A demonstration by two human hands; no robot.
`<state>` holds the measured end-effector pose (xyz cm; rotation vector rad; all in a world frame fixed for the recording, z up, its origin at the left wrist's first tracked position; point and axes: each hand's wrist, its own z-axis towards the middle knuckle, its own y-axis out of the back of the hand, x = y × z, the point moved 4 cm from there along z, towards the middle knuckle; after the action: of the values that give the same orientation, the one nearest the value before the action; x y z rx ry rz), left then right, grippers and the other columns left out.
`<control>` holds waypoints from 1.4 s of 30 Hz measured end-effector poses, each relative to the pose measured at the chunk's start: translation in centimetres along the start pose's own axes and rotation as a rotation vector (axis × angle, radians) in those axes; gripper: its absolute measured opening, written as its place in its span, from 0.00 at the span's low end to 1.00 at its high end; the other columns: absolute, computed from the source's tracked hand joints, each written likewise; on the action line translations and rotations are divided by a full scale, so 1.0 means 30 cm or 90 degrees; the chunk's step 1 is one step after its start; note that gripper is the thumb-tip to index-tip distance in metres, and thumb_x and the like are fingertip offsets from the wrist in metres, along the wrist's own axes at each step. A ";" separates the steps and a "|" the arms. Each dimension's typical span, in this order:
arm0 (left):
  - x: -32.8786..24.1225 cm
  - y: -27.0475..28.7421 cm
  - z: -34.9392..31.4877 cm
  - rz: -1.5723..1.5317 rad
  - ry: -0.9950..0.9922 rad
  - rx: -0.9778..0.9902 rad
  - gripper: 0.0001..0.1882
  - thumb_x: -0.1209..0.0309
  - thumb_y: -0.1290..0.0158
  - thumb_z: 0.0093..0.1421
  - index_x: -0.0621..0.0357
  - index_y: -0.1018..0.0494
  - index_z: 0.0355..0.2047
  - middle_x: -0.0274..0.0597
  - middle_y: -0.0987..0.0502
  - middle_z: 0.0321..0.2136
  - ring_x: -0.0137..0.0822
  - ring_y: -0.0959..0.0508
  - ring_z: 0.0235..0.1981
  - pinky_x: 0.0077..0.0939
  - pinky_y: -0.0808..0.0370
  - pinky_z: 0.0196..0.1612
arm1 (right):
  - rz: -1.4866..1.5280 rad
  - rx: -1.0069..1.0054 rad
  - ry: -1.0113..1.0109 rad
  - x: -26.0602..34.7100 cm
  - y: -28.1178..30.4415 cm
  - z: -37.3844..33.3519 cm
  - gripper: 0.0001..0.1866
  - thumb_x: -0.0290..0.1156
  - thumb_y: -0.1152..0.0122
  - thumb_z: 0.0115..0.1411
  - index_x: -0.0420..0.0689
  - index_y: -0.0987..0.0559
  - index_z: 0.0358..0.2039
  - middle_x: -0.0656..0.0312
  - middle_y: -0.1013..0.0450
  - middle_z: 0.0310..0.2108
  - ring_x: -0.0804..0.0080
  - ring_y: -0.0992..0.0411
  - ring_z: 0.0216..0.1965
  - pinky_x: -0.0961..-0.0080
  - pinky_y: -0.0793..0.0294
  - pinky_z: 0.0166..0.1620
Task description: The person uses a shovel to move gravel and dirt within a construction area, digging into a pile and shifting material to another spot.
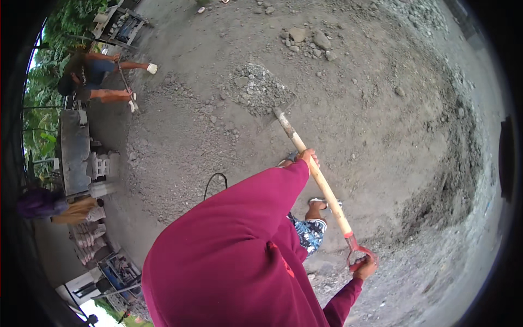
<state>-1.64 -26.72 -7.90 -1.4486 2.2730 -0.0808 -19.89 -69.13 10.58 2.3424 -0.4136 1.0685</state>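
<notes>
A shovel [328,191] with a pale wooden shaft slants across the middle, its red D-shaped handle towards me. My left hand [309,157] is closed around the shaft, partway down towards the blade. Around the red grip at the near end, my right hand [366,267] is wrapped. Grey gravel [259,90] is heaped at the shovel's far end and covers most of the blade. Whether the blade is lifted or rests on the ground I cannot tell. My maroon sleeve [229,212] hides much of the lower middle.
At the upper left another person [101,79] bends over with a long-handled tool. Stones [313,41] lie in a cluster beyond the shovel. Hollow blocks [102,165] stand at the left, and a wheelbarrow-like frame [122,26] at the top left. Dark loose soil [452,191] banks at the right.
</notes>
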 end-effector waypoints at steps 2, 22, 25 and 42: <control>-0.342 0.049 0.015 -0.106 -0.070 -0.047 0.09 0.69 0.46 0.48 0.56 0.34 0.27 0.38 0.32 0.18 0.36 0.30 0.17 0.36 0.28 0.22 | -0.059 0.139 0.107 0.224 -0.353 0.080 0.04 0.26 0.46 0.53 0.40 0.27 0.28 0.64 0.37 0.12 0.73 0.36 0.10 0.78 0.38 0.14; -0.232 0.153 0.191 0.192 0.322 -0.065 0.14 0.64 0.52 0.56 0.61 0.37 0.36 0.46 0.28 0.28 0.47 0.25 0.28 0.45 0.23 0.32 | 0.053 0.269 0.044 0.869 -0.881 -0.486 0.25 0.26 0.35 0.49 0.36 0.31 0.47 0.60 0.27 0.21 0.76 0.30 0.16 0.82 0.31 0.21; 0.080 -0.052 -0.002 0.356 0.286 0.066 0.15 0.67 0.48 0.53 0.60 0.37 0.37 0.45 0.29 0.29 0.47 0.25 0.28 0.46 0.23 0.36 | 0.268 0.143 -0.071 0.697 -0.506 -0.576 0.24 0.23 0.38 0.50 0.36 0.32 0.48 0.63 0.29 0.16 0.77 0.32 0.13 0.81 0.32 0.18; 1.267 0.295 -0.558 1.321 0.476 0.277 0.12 0.68 0.46 0.53 0.57 0.35 0.34 0.39 0.32 0.19 0.35 0.29 0.16 0.34 0.25 0.20 | 1.191 -0.757 -0.239 -0.333 -0.363 -1.067 0.09 0.34 0.47 0.52 0.45 0.32 0.21 0.65 0.39 0.11 0.71 0.38 0.11 0.69 0.32 0.17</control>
<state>-29.18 -59.05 -7.92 1.6249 2.7403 -0.4166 -40.50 -41.20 16.82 0.5375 -2.6301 0.4603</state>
